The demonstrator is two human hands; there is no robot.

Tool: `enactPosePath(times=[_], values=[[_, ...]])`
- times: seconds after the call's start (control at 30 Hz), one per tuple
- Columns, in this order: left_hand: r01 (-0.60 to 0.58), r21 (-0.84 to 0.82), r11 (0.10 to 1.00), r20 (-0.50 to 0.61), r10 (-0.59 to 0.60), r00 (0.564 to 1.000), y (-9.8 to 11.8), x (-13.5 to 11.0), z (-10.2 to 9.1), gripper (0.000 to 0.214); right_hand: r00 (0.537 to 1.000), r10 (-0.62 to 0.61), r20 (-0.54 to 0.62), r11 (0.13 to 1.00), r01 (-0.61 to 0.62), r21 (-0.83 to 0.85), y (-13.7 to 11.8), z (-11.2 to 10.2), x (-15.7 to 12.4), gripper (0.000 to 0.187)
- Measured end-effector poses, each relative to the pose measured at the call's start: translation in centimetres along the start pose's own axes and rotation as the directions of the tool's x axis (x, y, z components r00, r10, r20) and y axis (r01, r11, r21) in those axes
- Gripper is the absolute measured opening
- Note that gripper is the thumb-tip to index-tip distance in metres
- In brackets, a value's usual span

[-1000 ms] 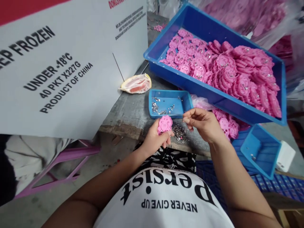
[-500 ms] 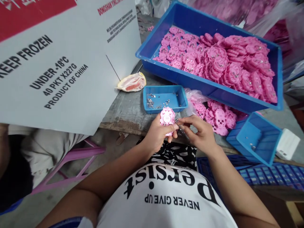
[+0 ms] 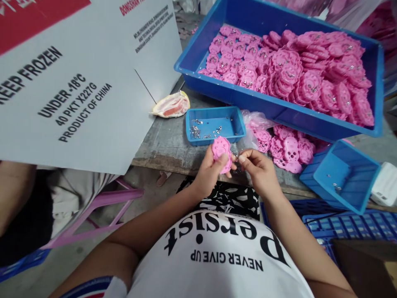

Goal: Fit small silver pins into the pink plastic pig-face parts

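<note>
My left hand [image 3: 210, 170] grips a pink plastic piece [image 3: 222, 151] with a moulded, wavy-edged face, its thumb pressed on the front. Close beside it, my right hand [image 3: 258, 166] pinches a small shiny metal part [image 3: 236, 157], too small to make out fully. Just beyond my hands stands a shallow blue tray [image 3: 214, 140] with little metal parts scattered in it. Loose pink pieces [image 3: 290, 150] and a clear plastic bag [image 3: 256, 120] lie past my right hand. Behind them a large blue bin [image 3: 279, 109] holds many stacked pink pieces, several with metal bits on them.
A big white carton [image 3: 89, 99] stands at the left, with a piece of peeled fruit [image 3: 171, 105] by its corner. On the right, a tilted blue box [image 3: 341, 178] holds a few metal bits next to a white object [image 3: 385, 184]. Another person's arm [image 3: 14, 190] shows at far left.
The pink piece has turned and tilted in my left hand, and its thumb now lies on the face. My right fingers have drawn closer together around the metal part. The view has shifted slightly.
</note>
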State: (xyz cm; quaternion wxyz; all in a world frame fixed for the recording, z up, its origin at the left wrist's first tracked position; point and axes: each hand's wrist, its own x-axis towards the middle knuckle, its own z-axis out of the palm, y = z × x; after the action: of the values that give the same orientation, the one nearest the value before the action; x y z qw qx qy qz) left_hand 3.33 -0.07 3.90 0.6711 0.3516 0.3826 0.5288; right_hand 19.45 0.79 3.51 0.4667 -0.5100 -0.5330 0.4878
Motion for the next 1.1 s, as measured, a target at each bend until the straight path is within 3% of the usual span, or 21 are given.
enactPosePath(times=[0.1, 0.3, 0.6, 0.83, 1.1], values=[[0.045, -0.221, 0.974, 0.051, -0.034, 0.998, -0.1, 0.1, 0.2, 0.075, 0.994, -0.082, -0.077, 0.997, 0.082, -0.006, 0.3, 0.4, 0.0, 0.024], [0.009, -0.405, 0.914, 0.097, 0.033, 0.995, -0.9, 0.1, 0.7, 0.073, 0.989, -0.101, -0.109, 0.995, 0.102, 0.001, 1.0, 2.6, -0.4, 0.02], [-0.028, -0.484, 0.875, 0.078, 0.075, 0.994, -1.2, -0.1, 1.4, 0.073, 0.979, -0.1, -0.177, 0.986, 0.121, 0.117, 1.3, 3.8, -0.3, 0.021], [0.018, -0.547, 0.837, 0.033, 0.0, 0.999, -0.9, -0.3, 1.9, 0.067, 0.976, -0.064, -0.207, 0.97, 0.11, 0.218, 1.2, 4.1, -0.3, 0.024], [0.098, -0.64, 0.762, -0.023, -0.146, 0.989, -0.7, -0.1, 2.0, 0.065, 0.973, -0.061, -0.223, 0.972, 0.109, 0.21, 1.2, 4.2, -0.2, 0.028]])
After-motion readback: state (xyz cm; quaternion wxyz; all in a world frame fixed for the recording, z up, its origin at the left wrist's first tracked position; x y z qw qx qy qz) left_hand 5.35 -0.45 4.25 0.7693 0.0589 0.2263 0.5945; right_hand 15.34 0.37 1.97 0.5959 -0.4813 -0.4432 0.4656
